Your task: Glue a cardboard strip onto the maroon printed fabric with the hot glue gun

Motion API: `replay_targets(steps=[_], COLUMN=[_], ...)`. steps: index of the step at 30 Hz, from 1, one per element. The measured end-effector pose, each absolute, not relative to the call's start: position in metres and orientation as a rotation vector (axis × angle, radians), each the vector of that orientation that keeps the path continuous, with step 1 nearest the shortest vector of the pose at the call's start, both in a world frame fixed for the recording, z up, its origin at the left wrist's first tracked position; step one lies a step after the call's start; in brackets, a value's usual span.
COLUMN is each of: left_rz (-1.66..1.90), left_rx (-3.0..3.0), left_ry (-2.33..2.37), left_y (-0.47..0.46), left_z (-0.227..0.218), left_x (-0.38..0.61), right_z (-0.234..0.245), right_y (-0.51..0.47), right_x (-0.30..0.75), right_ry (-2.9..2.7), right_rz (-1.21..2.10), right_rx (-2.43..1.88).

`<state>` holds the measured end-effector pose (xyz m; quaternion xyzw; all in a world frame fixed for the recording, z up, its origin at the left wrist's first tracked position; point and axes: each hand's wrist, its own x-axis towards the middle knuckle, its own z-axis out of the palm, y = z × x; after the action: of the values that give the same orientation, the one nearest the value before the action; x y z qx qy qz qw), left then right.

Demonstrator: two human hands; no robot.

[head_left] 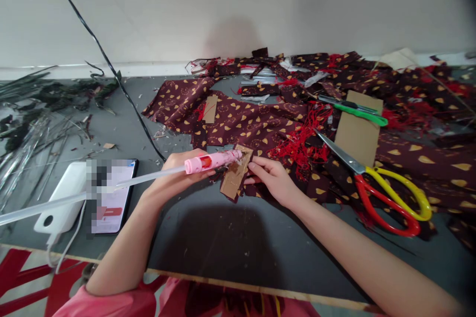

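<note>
My left hand [176, 173] is closed around a pink hot glue gun [208, 162], with a long translucent glue stick [148, 179] running out of its back to the left. The gun's nozzle meets the upper part of a small cardboard strip [232, 181] lying on dark fabric. With its fingers pinched at the strip's right edge, my right hand [273, 178] steadies the cardboard and fabric. Maroon fabric with gold leaf shapes [253, 119] spreads behind both hands. A tangle of red threads [301, 143] lies beyond my right hand.
Scissors with red and yellow handles [390, 203] lie at the right, beside a cardboard piece [359, 133] and a green cutter [364, 114]. At the left are a phone [115, 198], a white power bank [63, 198] and wire scraps [33, 143]. A black cable [100, 49] hangs down behind.
</note>
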<state>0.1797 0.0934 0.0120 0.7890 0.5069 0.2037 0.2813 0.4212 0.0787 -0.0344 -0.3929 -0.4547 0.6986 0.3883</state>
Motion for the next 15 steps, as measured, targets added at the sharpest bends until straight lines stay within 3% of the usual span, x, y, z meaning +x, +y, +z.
replay_targets(steps=[15], left_rz=[0.599], left_rx=[2.053], left_ry=[1.329], left_y=[0.0929], left_z=[0.0129], left_x=[0.1798], right_z=[-0.0384], right_y=[0.0784], right_x=[0.4219], right_ry=[-1.153], right_rz=[1.777], right_rx=[-0.995])
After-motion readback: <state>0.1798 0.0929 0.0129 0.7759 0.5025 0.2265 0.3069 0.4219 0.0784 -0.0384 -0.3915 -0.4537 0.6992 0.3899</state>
